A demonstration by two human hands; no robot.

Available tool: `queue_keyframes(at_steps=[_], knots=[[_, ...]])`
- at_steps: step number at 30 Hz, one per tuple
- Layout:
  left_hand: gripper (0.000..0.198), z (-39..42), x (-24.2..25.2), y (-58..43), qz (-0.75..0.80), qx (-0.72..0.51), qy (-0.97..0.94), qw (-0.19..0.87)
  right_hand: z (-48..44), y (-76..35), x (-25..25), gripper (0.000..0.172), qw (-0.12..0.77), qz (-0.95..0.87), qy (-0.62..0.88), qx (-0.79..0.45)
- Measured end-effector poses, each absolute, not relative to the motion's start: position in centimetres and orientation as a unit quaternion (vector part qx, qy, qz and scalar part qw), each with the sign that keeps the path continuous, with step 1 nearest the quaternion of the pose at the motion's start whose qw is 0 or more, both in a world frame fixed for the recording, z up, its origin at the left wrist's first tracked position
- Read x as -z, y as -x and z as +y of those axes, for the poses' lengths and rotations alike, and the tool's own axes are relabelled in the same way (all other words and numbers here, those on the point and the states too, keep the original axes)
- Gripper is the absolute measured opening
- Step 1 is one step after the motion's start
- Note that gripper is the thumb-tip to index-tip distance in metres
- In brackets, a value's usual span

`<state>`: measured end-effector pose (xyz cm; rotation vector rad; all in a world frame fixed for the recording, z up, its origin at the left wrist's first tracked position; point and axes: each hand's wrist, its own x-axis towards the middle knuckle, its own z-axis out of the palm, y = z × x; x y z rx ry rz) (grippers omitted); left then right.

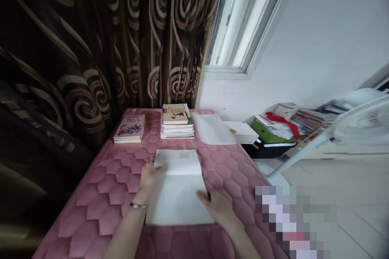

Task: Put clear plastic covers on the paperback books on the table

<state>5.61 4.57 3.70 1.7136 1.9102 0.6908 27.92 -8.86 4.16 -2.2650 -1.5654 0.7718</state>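
An open book lies flat on the pink quilted bed cover, its spine running crosswise. The far page carries a small block of print near its top right; the near page looks blank. At the book's upper left edge, my left hand, with a silver bangle at the wrist, has its thumb on the page and its fingers curled along the side. My right hand grips the lower right edge, thumb on top, the other fingers partly hidden beside or beneath the cover.
Beyond the book are a stack of books, a low pile of picture books, a translucent plastic sheet and a white box. Dark curtains hang behind and to the left. To the right stand a white fan and a full green-and-black bin.
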Motion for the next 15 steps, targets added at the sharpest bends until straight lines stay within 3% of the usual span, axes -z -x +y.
queue_keyframes(at_steps=[6,12,15], knots=[[0.02,4.3,-4.2,-5.2,0.715,-0.266,-0.594,0.256,-7.1,-29.4,-4.2,0.028,0.227,-0.537,0.728,-0.36],[0.015,1.0,-3.7,-4.8,0.725,-0.293,-0.549,0.295,0.0,-32.6,-8.3,0.017,0.114,-0.613,0.731,-0.279],[0.015,-2.3,-2.9,-5.5,0.69,-0.325,-0.518,0.388,4.0,-33.3,-10.7,0.015,0.05,-0.684,0.667,-0.292]])
